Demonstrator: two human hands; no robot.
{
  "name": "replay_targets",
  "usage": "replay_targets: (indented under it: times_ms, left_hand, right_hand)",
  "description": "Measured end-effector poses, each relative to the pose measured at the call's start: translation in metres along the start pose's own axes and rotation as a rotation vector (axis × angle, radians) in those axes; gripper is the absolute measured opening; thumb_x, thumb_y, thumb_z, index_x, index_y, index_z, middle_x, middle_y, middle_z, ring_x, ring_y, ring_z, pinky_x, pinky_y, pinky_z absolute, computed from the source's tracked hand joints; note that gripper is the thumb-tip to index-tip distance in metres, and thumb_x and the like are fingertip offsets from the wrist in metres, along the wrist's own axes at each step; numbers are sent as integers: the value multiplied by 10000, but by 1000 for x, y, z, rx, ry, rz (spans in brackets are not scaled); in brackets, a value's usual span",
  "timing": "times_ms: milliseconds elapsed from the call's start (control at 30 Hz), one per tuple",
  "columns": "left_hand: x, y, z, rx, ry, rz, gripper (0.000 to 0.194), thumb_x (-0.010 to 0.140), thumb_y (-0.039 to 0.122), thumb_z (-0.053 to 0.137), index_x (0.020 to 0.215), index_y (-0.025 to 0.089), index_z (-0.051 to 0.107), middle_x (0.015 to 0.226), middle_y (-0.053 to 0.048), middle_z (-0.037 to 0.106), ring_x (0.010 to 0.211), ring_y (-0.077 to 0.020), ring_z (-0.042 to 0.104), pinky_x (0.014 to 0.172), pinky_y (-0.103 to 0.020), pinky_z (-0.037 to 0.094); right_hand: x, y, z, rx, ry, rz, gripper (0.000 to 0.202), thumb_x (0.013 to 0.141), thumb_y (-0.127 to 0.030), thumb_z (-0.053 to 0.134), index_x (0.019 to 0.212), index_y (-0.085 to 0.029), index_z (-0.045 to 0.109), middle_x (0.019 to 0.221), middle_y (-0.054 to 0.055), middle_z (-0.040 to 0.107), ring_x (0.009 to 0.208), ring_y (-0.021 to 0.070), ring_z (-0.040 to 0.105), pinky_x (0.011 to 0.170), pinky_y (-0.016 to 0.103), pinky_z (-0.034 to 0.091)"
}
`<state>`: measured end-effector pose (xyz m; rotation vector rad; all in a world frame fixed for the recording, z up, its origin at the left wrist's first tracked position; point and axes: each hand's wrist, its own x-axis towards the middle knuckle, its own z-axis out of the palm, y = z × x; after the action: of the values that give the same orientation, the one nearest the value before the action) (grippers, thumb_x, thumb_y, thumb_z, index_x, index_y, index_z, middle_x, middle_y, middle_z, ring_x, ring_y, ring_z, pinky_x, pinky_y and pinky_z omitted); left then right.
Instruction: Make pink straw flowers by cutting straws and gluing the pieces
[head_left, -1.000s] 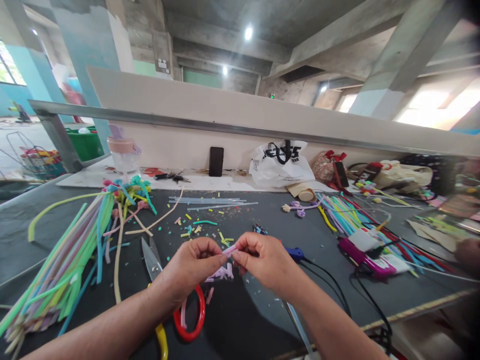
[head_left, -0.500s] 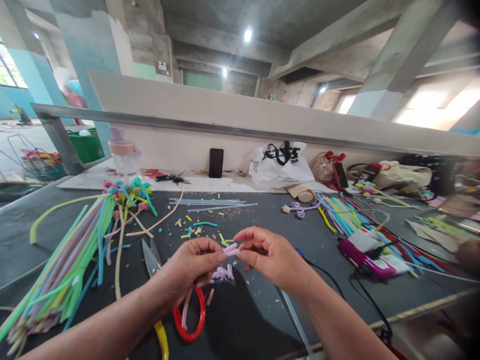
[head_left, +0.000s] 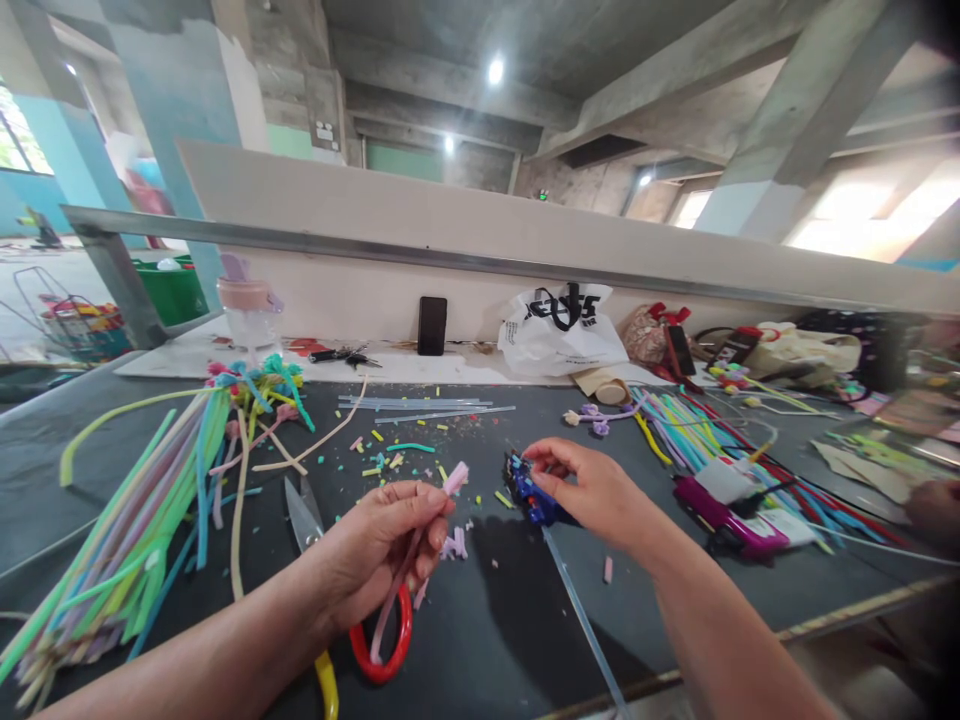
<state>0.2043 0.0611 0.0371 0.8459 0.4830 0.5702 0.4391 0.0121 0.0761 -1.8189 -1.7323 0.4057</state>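
Observation:
My left hand (head_left: 401, 535) is closed on a pink pipe cleaner (head_left: 456, 478). Its thicker, bunched tip sticks up past my thumb, and its thin stem hangs down across the red scissor handle. My right hand (head_left: 585, 490) is at a blue glue gun (head_left: 534, 497), fingers and thumb curled about its front part; the palm hides the rest. A clear glue stick (head_left: 581, 620) runs from the gun toward the table's front edge. Large scissors (head_left: 306, 520) lie partly under my left forearm. Small lilac cut pieces (head_left: 454, 543) lie between my hands.
A bundle of pastel pipe cleaners (head_left: 142, 530) lies left, another (head_left: 697, 435) right, beside a magenta device (head_left: 720, 515) with cables. Clear glue sticks (head_left: 427, 404), yellow scraps, a phone (head_left: 432, 326) and a white bag (head_left: 562, 330) are farther back. Another person's hand (head_left: 930, 505) shows far right.
My hands have parted. The right let go of the pink tip and moved right to the blue glue gun; the left keeps the pipe cleaner. A small pink piece now shows below my right wrist.

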Motion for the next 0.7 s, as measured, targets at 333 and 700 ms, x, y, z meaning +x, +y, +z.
replay_targets:
  times_ms: [333,700]
  left_hand:
    - [-8,-4,8,-59,-176,34,155,815,289,538,740,154,557,512,7,546,373,-73,479,307,-141,260]
    - [-4,-12,8,45,-132,-33,175,821,345,530,822,170,519,533,12,595,321,-33,444,306,-118,202]
  right_hand:
    - [-24,-54,22,383,19,-262,196,805,-254,565,992,-199,590,899,28,650,822,146,597,765,270,469]
    - [-18,-51,28,366,28,-353,49,800,-214,585,791,-184,623,804,27,620,770,145,570,724,262,452]
